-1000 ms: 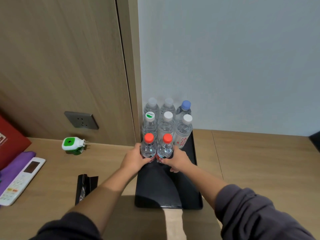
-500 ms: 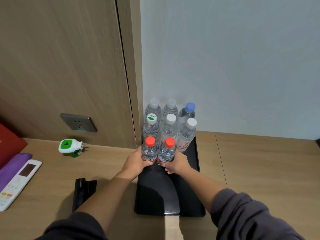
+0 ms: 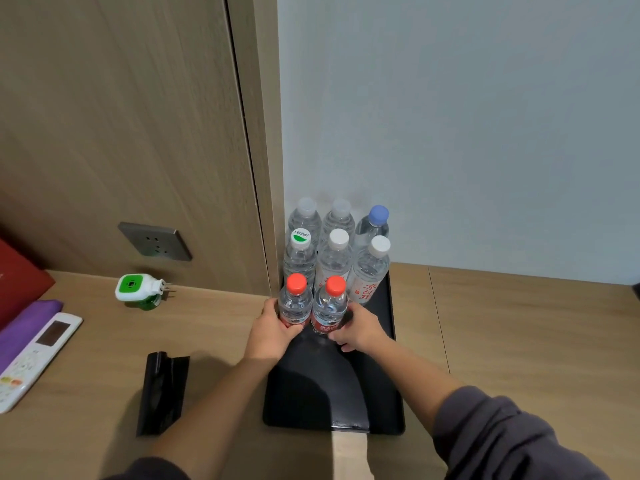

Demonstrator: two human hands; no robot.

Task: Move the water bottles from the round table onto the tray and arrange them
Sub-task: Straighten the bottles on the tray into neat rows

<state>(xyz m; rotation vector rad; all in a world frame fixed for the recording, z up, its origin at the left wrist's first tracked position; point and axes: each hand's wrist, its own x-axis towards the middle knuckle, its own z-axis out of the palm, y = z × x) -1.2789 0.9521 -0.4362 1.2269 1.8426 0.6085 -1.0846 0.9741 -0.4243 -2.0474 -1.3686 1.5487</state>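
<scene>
Nearest, the black rectangular plastic tray (image 3: 332, 393) lay on the light wooden counter (image 3: 519, 341), its near half bare. Further in, the left hand (image 3: 273, 336) had its fingers curled round the left red-capped clear plastic bottle (image 3: 295, 303). The right hand (image 3: 360, 329) was wrapped round the right red-capped clear plastic bottle (image 3: 330, 306). Both bottles stood on the tray, side by side and apparently touching, just in front of the middle row of three clear bottles (image 3: 335, 261). Beyond that stood the far row of three clear bottles (image 3: 340, 218), near the pale wall.

The likeliest slip seemed to be a push carried too far. The bottles were tall, narrow and tightly packed, and the hands gripped low at the labels, so a shove there could tip a red cap forward or knock the middle row into the far one. The spot to the right of the pair was unfilled, which left the right bottle unbraced on that side. Letting go unevenly might also drag one over.

Every bottle stood upright, cap up, its long axis vertical. The tray's long axis ran near to far, toward the wall.
</scene>
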